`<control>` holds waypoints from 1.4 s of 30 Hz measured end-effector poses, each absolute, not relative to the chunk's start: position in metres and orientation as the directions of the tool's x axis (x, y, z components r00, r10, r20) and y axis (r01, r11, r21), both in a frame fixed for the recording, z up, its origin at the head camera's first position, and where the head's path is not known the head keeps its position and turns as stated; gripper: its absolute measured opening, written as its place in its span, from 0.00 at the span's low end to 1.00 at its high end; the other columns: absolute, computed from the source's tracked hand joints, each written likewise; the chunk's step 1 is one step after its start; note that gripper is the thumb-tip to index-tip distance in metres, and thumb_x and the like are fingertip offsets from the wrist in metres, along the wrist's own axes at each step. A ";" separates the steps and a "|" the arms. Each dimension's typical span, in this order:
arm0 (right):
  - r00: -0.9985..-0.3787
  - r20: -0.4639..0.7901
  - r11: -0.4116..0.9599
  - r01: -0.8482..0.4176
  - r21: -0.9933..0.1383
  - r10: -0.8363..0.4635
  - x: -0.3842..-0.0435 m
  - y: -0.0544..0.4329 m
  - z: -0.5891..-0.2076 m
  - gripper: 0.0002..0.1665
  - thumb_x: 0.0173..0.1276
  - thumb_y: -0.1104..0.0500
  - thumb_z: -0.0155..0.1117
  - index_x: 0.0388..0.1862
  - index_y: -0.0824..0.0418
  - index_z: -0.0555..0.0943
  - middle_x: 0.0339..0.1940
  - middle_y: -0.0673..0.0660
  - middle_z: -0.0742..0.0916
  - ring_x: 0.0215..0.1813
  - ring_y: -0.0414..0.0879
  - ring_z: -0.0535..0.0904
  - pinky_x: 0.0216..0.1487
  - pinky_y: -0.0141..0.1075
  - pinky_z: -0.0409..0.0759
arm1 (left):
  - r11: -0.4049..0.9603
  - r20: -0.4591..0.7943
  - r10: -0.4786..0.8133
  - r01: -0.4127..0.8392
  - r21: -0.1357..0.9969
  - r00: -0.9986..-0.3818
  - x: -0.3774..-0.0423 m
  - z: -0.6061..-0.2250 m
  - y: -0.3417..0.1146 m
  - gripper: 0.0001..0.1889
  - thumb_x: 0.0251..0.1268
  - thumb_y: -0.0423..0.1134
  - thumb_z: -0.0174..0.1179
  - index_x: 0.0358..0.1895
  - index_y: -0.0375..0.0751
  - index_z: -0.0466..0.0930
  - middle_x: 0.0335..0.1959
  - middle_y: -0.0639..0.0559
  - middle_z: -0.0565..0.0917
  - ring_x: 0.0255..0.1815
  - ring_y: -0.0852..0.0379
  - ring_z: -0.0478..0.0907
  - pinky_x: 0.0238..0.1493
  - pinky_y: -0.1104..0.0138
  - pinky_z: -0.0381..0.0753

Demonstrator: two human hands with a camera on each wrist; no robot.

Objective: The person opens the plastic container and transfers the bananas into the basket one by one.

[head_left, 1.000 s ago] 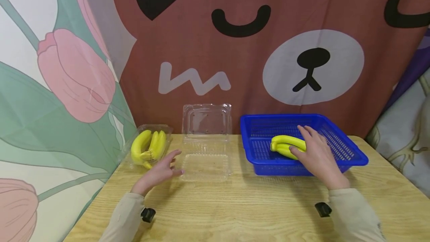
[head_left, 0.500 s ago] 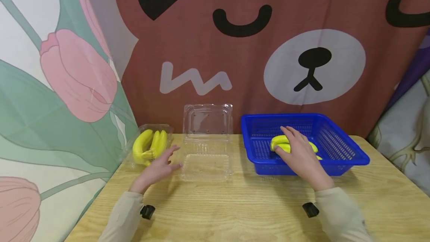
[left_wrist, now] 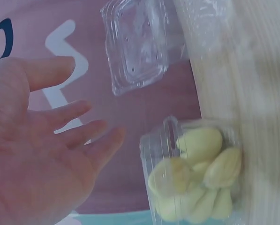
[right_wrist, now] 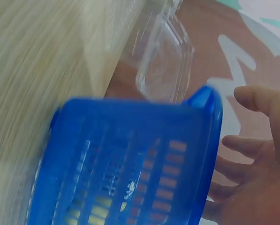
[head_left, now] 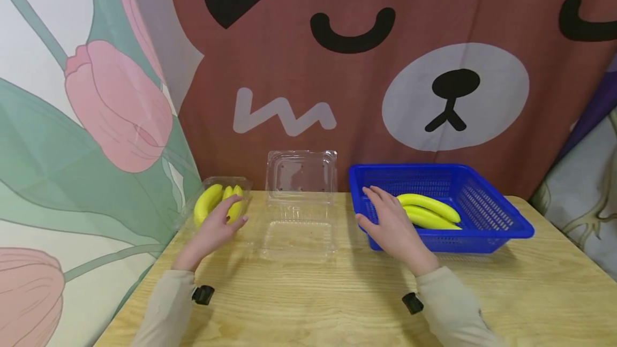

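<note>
Two hands are in view over the bench [head_left: 337, 293]. Your left hand [head_left: 212, 232] lies with fingers relaxed and apart, fingertips resting on the closed clear box of bananas [head_left: 219, 203] at far left. Your right hand [head_left: 392, 226] is spread, holding nothing, at the near left wall of the blue basket [head_left: 501, 224], just beside the banana bunch [head_left: 429, 210] inside. Between both hands stands an open clear clamshell [head_left: 299, 213].

left hand [head_left: 216, 227]: fingers straight and spread, holding nothing, well to the left of the blue basket [head_left: 501, 227] | right hand [head_left: 390, 223]: fingers relaxed, palm down at the basket's near-left corner | both forearms sleeved, reaching forward, a dark band at each wrist
</note>
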State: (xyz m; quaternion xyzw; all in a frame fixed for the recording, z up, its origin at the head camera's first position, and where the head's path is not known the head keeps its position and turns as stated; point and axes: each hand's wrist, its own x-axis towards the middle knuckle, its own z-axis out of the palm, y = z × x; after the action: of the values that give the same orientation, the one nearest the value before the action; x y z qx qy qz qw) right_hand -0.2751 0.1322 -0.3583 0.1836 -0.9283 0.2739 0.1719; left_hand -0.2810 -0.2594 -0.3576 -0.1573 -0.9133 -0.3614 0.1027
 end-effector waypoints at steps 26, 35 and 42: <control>-0.852 0.378 0.672 -0.520 -0.528 -0.362 -0.274 0.010 -0.363 0.39 0.69 0.48 0.63 0.75 0.56 0.65 0.74 0.57 0.68 0.75 0.59 0.58 0.72 0.56 0.55 | 0.717 0.304 -0.105 0.139 0.683 -0.947 -0.290 -0.368 -0.345 0.30 0.78 0.44 0.46 0.72 0.24 0.54 0.72 0.24 0.53 0.73 0.29 0.48 0.70 0.40 0.49; -0.844 0.340 0.578 -0.533 -0.618 -0.414 -0.271 -0.024 -0.366 0.38 0.70 0.49 0.61 0.76 0.55 0.64 0.75 0.55 0.66 0.75 0.55 0.57 0.70 0.53 0.60 | 0.610 0.186 -0.156 0.053 0.791 -0.970 -0.295 -0.396 -0.363 0.37 0.78 0.50 0.45 0.76 0.28 0.45 0.74 0.25 0.48 0.75 0.30 0.43 0.71 0.41 0.46; -0.840 0.315 0.527 -0.528 -0.667 -0.442 -0.268 -0.045 -0.370 0.37 0.71 0.49 0.61 0.76 0.54 0.63 0.76 0.53 0.64 0.76 0.53 0.58 0.72 0.52 0.58 | 0.518 0.137 -0.150 0.040 0.854 -0.979 -0.294 -0.395 -0.364 0.37 0.78 0.47 0.46 0.78 0.31 0.41 0.76 0.28 0.47 0.75 0.30 0.44 0.71 0.42 0.50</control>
State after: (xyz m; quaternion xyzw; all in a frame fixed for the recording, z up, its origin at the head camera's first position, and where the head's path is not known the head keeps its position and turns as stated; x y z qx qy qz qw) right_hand -0.2684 -0.0453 -0.3704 0.2779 -0.8721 0.3992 0.0536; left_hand -0.2937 -0.3644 -0.3948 0.0316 -0.8658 -0.4899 0.0968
